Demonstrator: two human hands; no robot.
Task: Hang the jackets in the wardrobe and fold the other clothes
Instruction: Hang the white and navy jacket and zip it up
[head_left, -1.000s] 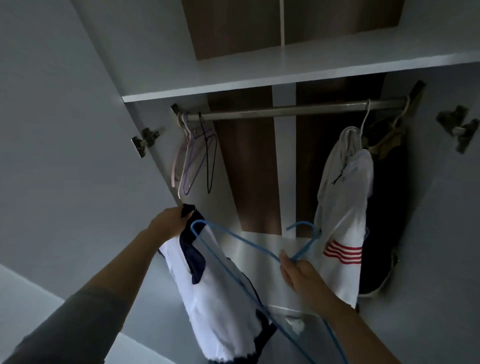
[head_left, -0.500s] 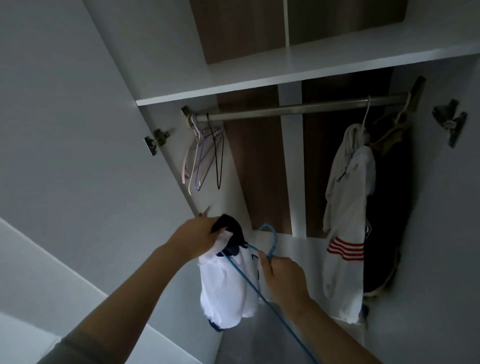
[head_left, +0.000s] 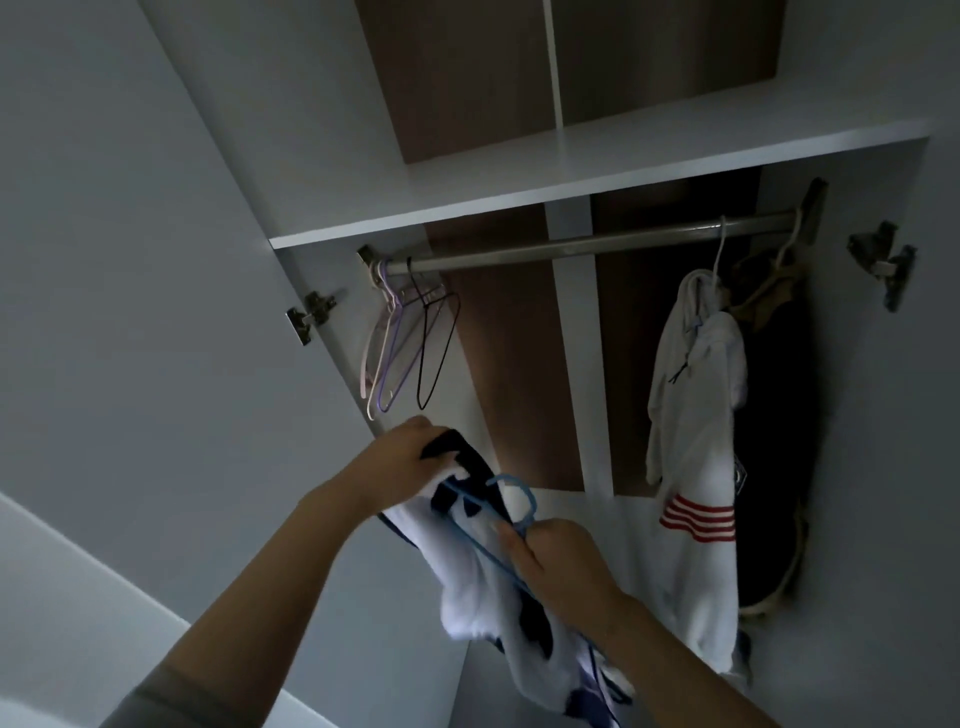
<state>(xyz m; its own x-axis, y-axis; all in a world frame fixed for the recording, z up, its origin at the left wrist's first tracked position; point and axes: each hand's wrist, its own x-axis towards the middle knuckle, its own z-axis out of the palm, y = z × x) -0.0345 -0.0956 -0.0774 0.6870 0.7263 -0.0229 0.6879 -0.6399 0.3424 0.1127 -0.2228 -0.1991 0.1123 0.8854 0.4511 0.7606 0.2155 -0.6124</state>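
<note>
Wardrobe (head_left: 597, 171) holds hung jackets (head_left: 696, 467); left grip (head_left: 400, 467) clamped on jacket (head_left: 478, 587), right (head_left: 561, 561) on hanger (head_left: 511, 499).

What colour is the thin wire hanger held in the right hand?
Blue. The thin wire hanger in the right hand shows in the head view.

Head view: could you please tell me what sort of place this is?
Most likely a bedroom wardrobe: a metal rail under a white shelf, empty hangers and a hung white jacket.

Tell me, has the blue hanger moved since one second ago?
Yes. The blue hanger has shifted left, away from the hung white jacket, toward the empty hangers.
</note>
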